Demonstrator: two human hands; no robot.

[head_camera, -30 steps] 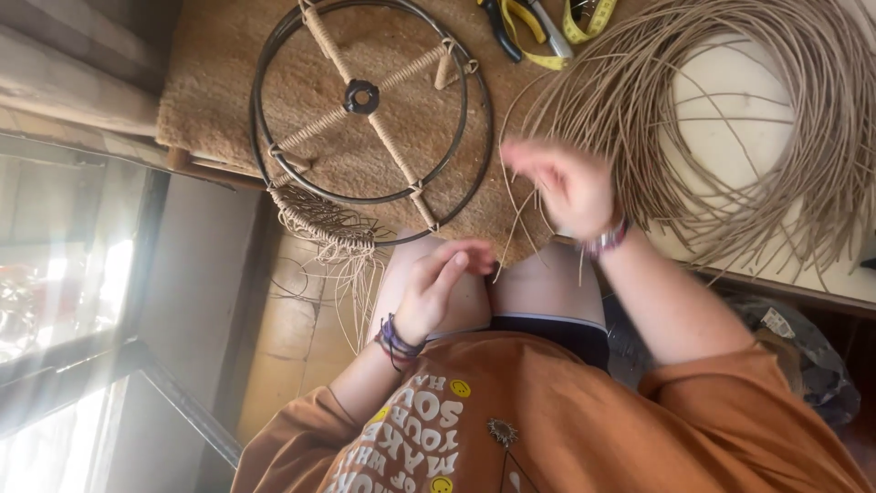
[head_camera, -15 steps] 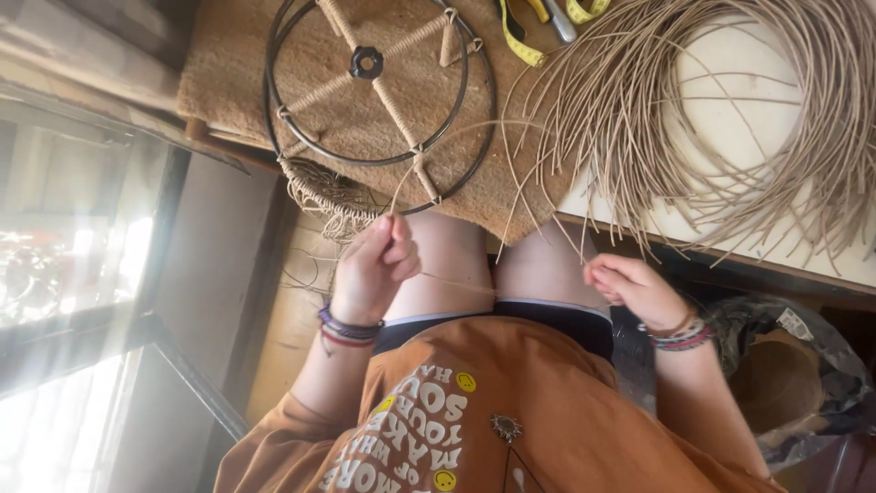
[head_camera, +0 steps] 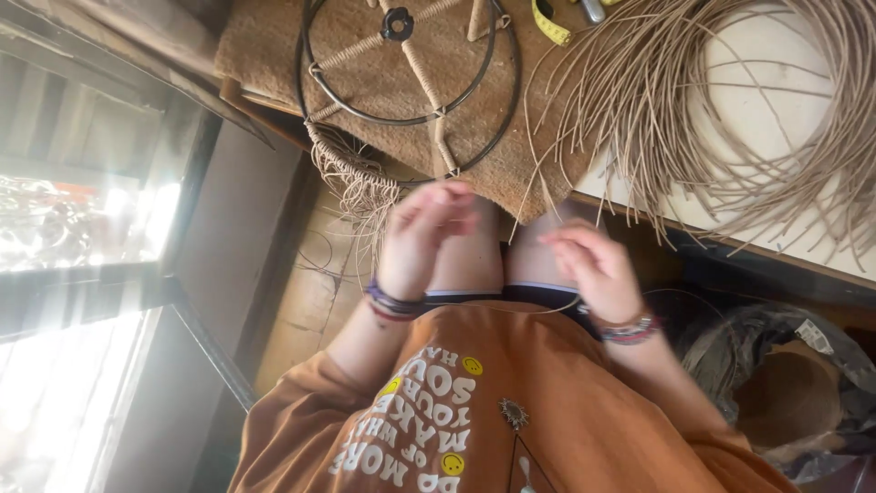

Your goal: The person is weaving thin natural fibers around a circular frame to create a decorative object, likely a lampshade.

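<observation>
hands hover over my lap. left hand [head_camera: 422, 239] and right hand [head_camera: 591, 267] look blurry, so i cannot tell either grip. thin cord [head_camera: 534, 196] runs up at 12 o'clock toward the metal ring frame [head_camera: 412, 82].

A thin tan cord [head_camera: 538, 196] hangs slack off the table edge.

Since half a second ago the left hand [head_camera: 422, 236] has risen toward the middle of the frame and the right hand [head_camera: 587, 265] has drawn inward beside it, both blurred, above the knees.
</observation>
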